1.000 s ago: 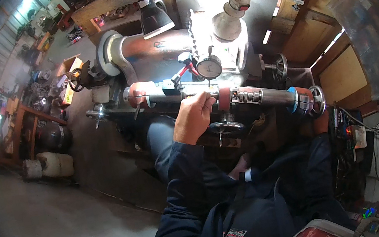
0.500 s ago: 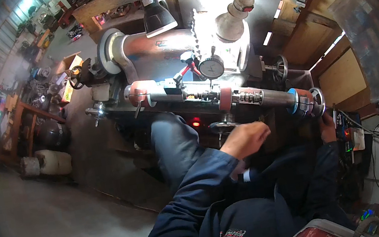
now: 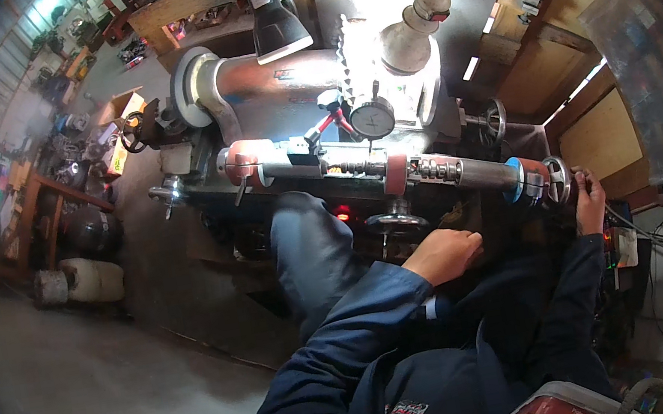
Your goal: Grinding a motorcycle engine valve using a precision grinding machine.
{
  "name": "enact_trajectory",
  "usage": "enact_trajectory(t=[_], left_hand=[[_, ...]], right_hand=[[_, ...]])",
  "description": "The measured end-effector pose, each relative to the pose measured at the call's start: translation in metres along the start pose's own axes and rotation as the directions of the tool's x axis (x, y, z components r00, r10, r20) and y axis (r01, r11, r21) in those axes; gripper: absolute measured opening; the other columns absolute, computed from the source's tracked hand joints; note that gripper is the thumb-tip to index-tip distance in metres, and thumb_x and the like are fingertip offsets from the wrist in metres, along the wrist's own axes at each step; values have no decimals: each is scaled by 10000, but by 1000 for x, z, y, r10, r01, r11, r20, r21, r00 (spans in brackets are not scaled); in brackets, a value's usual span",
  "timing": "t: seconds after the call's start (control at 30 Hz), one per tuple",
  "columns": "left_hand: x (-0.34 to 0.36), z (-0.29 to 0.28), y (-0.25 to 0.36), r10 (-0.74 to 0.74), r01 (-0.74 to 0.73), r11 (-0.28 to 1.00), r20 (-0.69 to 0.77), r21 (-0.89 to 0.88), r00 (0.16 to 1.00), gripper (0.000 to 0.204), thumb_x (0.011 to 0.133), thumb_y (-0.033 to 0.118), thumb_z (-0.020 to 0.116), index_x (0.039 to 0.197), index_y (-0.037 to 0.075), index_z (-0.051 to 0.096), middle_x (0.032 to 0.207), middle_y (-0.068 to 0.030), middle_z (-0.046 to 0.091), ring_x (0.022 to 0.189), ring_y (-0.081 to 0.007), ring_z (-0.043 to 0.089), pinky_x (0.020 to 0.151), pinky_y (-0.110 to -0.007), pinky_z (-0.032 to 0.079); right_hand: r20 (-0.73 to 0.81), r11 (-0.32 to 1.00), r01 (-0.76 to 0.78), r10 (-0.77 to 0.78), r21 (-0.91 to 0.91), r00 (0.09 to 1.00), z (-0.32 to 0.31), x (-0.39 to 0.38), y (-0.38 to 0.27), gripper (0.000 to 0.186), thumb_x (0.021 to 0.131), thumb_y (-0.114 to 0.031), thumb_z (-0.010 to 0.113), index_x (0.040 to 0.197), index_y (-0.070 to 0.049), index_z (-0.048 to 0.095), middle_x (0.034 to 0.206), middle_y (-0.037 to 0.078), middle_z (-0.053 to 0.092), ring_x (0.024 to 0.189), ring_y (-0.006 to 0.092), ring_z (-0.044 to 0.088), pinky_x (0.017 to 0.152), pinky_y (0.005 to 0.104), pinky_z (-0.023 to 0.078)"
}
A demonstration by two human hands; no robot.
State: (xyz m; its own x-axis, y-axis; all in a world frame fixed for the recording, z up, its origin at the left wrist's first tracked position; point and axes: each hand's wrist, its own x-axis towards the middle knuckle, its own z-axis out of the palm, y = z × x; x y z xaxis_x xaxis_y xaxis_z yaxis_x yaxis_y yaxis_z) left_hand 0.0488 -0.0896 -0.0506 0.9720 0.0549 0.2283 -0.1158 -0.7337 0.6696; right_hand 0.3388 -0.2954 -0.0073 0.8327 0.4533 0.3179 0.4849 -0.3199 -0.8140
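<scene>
My left hand (image 3: 448, 256) is below the shaft assembly, fingers curled; what it holds, if anything, I cannot make out. My right hand (image 3: 590, 205) has its fingers on the small handwheel (image 3: 558, 180) at the shaft's right end. The horizontal steel shaft (image 3: 487, 175) carries red collars (image 3: 394, 175) and a blue-banded end fitting (image 3: 525, 181). Above its middle is a round dial indicator (image 3: 370, 118) on a red jointed arm (image 3: 323, 126), with a dark block at its base. A large handwheel (image 3: 395, 225) sits under the middle.
Behind are a machine with a copper-coloured cylinder (image 3: 276, 77), a black lamp (image 3: 277, 25) and a pale housing (image 3: 406, 48) under bright light. Cluttered wooden racks (image 3: 47, 217) and plastic containers (image 3: 91, 280) stand at the left. Cables and wooden panels (image 3: 601, 156) are at the right.
My left hand has left the middle of the shaft and moved down and to the right. My right hand has risen onto the right-end handwheel.
</scene>
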Motion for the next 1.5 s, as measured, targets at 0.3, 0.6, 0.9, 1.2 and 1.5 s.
enact_trajectory(t=[0.3, 0.6, 0.9, 1.2, 1.5], left_hand=[[-3, 1, -1, 11, -11, 1000, -19, 8, 1000, 211, 936, 218, 604, 862, 23, 571, 780, -170, 633, 760, -380, 646, 657, -460, 503], [0, -3, 4, 46, -52, 998, -145, -37, 988, 178, 918, 199, 616, 891, 25, 590, 851, -147, 636, 813, -341, 652, 679, -426, 515], [-1, -31, 14, 10, -150, 980, -727, -128, 687, 68, 886, 32, 651, 950, 28, 628, 870, -120, 630, 749, -295, 644, 629, -370, 521], [-30, -90, -47, -334, 149, 937, -936, -317, 114, 135, 962, 96, 640, 1013, -27, 661, 877, -31, 681, 794, -81, 618, 738, -222, 494], [-35, -92, -48, -325, 156, 944, -899, -291, 294, 141, 955, 91, 649, 1027, -22, 692, 898, -46, 711, 815, -72, 628, 738, -212, 492]], right_hand=[[77, 984, -132, 123, 118, 989, 16, 26, 17, 327, 1002, -337, 582, 1042, -23, 665, 951, 19, 648, 884, 117, 573, 816, 276, 474], [170, 950, -19, -36, 312, 985, 29, 38, 81, 309, 970, -297, 596, 1101, -26, 668, 1006, 35, 667, 906, 144, 612, 798, 291, 497], [270, 978, -206, 204, -21, 941, 24, 12, 92, 410, 957, -355, 578, 1111, 16, 659, 1051, 81, 690, 950, 197, 639, 832, 340, 501], [279, 882, 60, 83, -468, 957, 20, 48, -40, 561, 1012, -480, 396, 1059, 18, 649, 1027, 246, 685, 987, 419, 638, 845, 448, 488], [-296, 953, -13, -80, -301, 952, 73, -66, -43, 330, 1032, -260, 458, 1072, 45, 577, 957, 302, 649, 930, 482, 613, 753, 485, 480]])
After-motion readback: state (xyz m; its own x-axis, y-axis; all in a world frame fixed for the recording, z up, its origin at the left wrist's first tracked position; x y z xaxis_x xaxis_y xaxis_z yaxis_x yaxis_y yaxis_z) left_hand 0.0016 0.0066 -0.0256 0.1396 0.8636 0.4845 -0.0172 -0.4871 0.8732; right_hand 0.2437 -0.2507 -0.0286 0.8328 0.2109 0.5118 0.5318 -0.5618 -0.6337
